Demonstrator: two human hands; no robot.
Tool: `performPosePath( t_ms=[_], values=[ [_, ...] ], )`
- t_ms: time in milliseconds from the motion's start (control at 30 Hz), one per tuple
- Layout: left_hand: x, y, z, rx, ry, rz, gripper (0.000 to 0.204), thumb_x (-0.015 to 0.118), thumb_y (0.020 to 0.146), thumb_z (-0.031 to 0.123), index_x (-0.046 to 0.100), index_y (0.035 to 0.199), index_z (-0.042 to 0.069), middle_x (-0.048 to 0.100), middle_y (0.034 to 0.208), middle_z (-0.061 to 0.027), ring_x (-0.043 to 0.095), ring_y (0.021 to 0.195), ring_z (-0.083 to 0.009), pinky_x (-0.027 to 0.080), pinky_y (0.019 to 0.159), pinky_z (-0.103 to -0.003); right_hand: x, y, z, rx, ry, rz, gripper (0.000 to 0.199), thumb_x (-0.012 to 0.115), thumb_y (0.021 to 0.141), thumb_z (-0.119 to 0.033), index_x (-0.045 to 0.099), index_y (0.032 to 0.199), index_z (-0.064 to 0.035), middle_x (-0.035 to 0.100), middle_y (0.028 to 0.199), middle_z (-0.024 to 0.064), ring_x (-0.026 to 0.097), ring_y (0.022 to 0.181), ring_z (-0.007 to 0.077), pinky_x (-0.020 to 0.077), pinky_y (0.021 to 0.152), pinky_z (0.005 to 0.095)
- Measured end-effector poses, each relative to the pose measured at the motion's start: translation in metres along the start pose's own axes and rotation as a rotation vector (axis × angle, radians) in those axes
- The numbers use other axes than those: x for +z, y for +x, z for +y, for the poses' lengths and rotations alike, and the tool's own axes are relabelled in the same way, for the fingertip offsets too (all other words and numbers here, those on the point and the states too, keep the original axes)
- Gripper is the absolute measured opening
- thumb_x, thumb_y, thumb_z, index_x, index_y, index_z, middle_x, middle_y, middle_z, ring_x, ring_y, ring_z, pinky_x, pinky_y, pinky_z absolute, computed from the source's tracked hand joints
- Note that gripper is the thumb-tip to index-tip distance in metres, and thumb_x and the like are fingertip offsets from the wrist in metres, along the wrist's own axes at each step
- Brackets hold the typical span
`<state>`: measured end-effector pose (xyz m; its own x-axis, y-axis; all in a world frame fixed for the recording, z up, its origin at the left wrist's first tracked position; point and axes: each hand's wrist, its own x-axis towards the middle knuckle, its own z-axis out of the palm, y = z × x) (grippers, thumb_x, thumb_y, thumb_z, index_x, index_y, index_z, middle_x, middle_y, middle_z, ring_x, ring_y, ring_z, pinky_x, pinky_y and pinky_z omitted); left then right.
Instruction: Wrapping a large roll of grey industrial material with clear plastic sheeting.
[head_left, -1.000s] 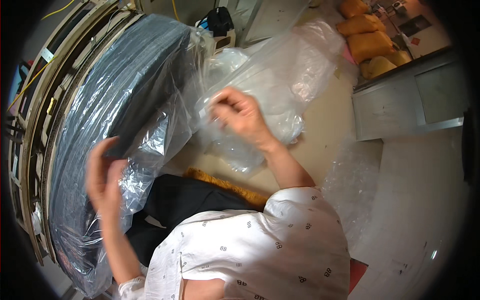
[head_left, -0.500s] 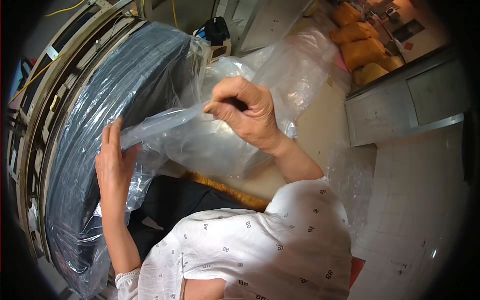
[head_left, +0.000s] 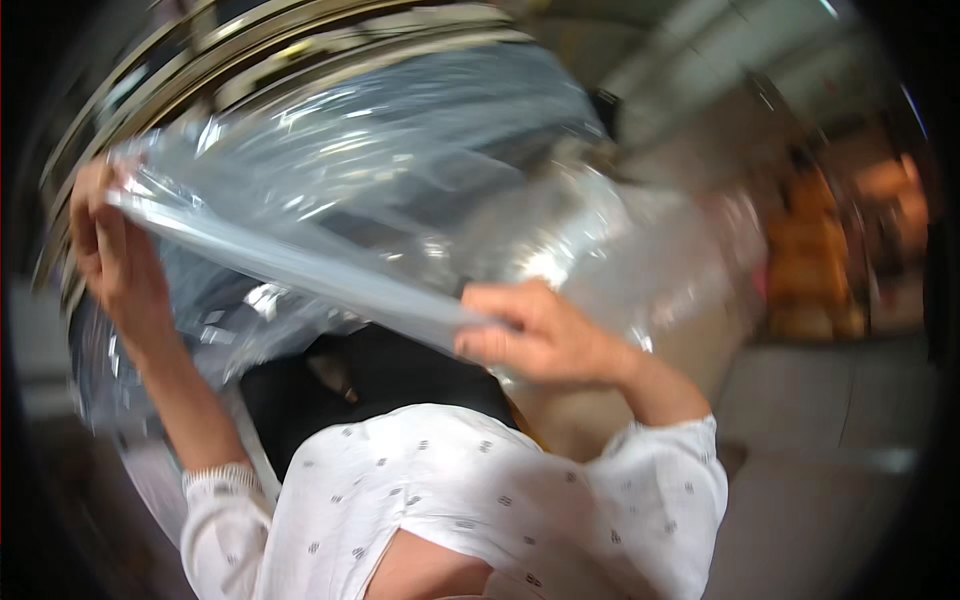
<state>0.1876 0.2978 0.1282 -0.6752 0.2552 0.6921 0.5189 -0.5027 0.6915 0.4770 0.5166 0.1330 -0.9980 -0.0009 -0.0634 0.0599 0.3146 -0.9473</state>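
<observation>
A sheet of clear plastic film is stretched between my two hands, its near edge gathered into a slanting band. At the upper left, my left hand grips one end of that edge, fingers bent over it. Lower and to the right, my right hand pinches the other end between thumb and fingers. Behind the film lies a broad, dark surface covered with shiny plastic. Motion blurs much of the picture, so where the held film parts from the plastic behind it is hard to make out.
A curved metal frame with rails runs along the far left side. More crumpled clear plastic is heaped right of centre. Orange-brown sacks, blurred, stand at the right. My lap in black cloth is just below the film.
My view has swung to the left. My left hand has gone from resting fingers-up beside the film to gripping its edge farther out, and the film is now stretched wide between both hands.
</observation>
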Motion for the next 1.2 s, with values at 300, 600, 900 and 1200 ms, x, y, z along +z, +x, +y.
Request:
performPosePath(
  t_ms=[300, 600, 900, 1200],
  values=[
    [-0.216, -0.1, 0.079, -0.037, 0.11, 0.49, 0.011, 0.053, 0.089, 0.02, 0.056, 0.086, 0.01, 0.05, 0.116, -0.0052, 0.049, 0.105, -0.0161, 0.037, 0.095, -0.033, 0.158, 0.166, -0.069, -0.529, 0.288, -0.656, 0.039, 0.054, 0.087, -0.025, 0.042, 0.116, -0.0015, 0.044, 0.102, 0.0146, 0.046, 0.095, 0.0263, 0.0387, 0.084, 0.036],
    [-0.274, -0.224, 0.16, -1.131, 0.812, 0.42, 0.012, 0.056, 0.084, 0.015, 0.056, 0.084, 0.004, 0.048, 0.077, 0.0003, 0.045, 0.073, -0.0109, 0.037, 0.069, -0.023, 0.195, 0.277, 0.004, -0.686, -1.006, -0.371, 0.064, 0.046, 0.085, -0.048, 0.032, 0.136, -0.0114, 0.026, 0.143, 0.0092, 0.023, 0.132, 0.0311, 0.0199, 0.104, 0.0509],
    [-0.265, -0.097, 0.038, -0.216, 1.619, 0.267, 0.039, 0.07, 0.071, 0.03, 0.056, 0.099, 0.006, 0.052, 0.096, -0.0042, 0.05, 0.088, -0.0202, 0.038, 0.077, -0.033, 0.204, 0.279, 0.003, -0.635, -1.093, -0.396, 0.064, 0.05, 0.083, -0.044, 0.031, 0.137, -0.0143, 0.025, 0.144, 0.0064, 0.023, 0.132, 0.0296, 0.0192, 0.105, 0.0508],
    [-0.307, -0.071, 0.004, -0.507, 1.132, 0.395, 0.023, 0.07, 0.072, 0.022, 0.057, 0.082, 0.005, 0.052, 0.073, 0.0011, 0.047, 0.065, -0.0095, 0.038, 0.061, -0.026, 0.202, 0.28, -0.002, -0.618, -1.093, -0.412, 0.064, 0.051, 0.084, -0.043, 0.032, 0.136, -0.0121, 0.024, 0.144, 0.0086, 0.021, 0.133, 0.0305, 0.0187, 0.105, 0.0491]
  ],
)
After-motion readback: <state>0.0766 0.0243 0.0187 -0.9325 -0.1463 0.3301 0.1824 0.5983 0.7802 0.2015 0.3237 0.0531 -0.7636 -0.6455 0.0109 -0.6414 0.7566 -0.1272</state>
